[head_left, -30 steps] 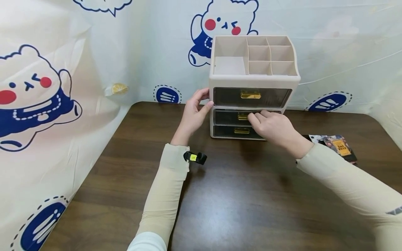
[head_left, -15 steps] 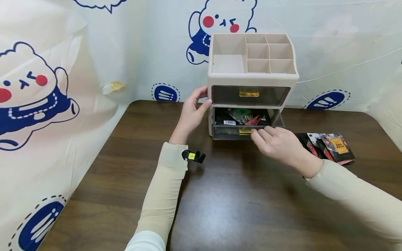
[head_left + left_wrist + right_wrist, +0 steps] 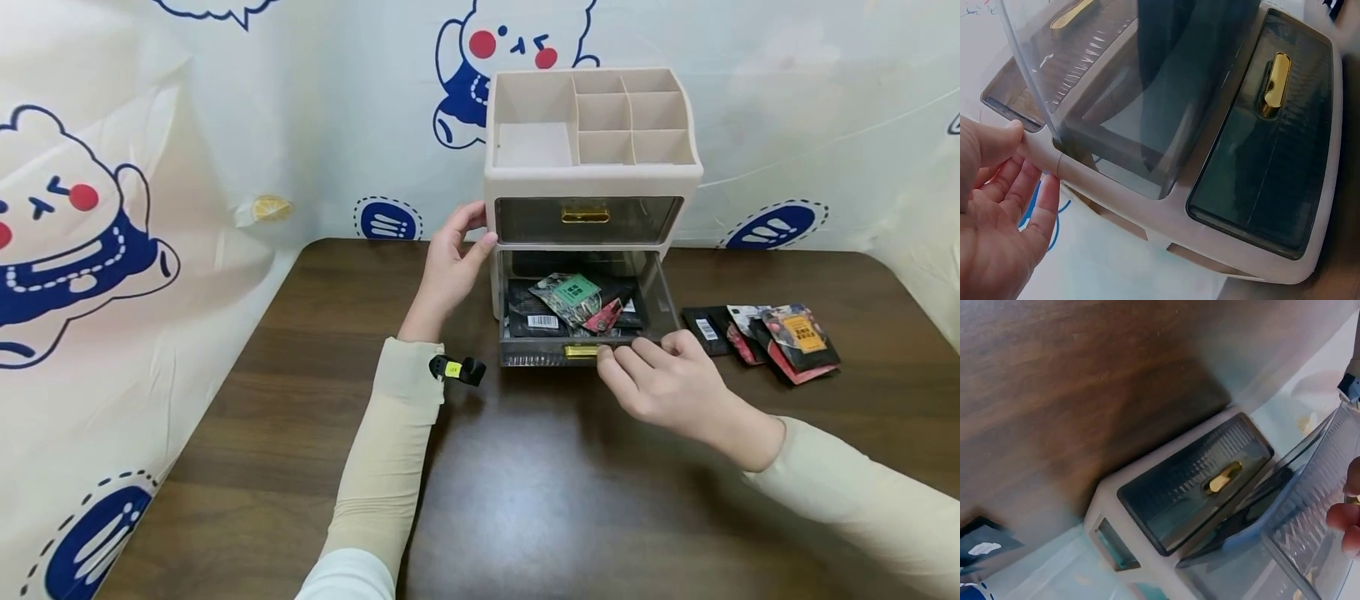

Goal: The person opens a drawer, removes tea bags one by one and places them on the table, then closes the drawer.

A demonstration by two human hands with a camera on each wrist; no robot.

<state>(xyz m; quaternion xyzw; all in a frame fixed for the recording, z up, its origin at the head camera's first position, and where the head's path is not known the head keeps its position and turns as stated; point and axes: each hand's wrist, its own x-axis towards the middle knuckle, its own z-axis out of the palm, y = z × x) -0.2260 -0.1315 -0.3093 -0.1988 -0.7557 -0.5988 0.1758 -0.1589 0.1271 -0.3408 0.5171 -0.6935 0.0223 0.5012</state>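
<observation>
A cream desktop drawer organizer (image 3: 592, 182) stands at the back of the table. Its middle drawer (image 3: 517, 353), see-through and grey, is pulled out, with several small sachets (image 3: 572, 298) inside, one with a green label. My left hand (image 3: 448, 267) grips the organizer's left front edge. In the left wrist view, its thumb is on the front frame and its fingers lie along the side. My right hand (image 3: 671, 387) pinches the right end of the drawer's gold handle (image 3: 581, 352). Only its fingertips (image 3: 1342, 516) show at the right edge of the right wrist view.
To the right of the organizer, several black and pink sachets (image 3: 798, 337) lie overlapping on the brown table (image 3: 525, 517). The top drawer (image 3: 588, 220) is closed, below divided compartments (image 3: 603, 114). A printed curtain (image 3: 337, 108) hangs close behind.
My right hand has moved toward me, drawing the middle drawer out and bringing the sachets inside into view. My left hand keeps its place on the organizer's side.
</observation>
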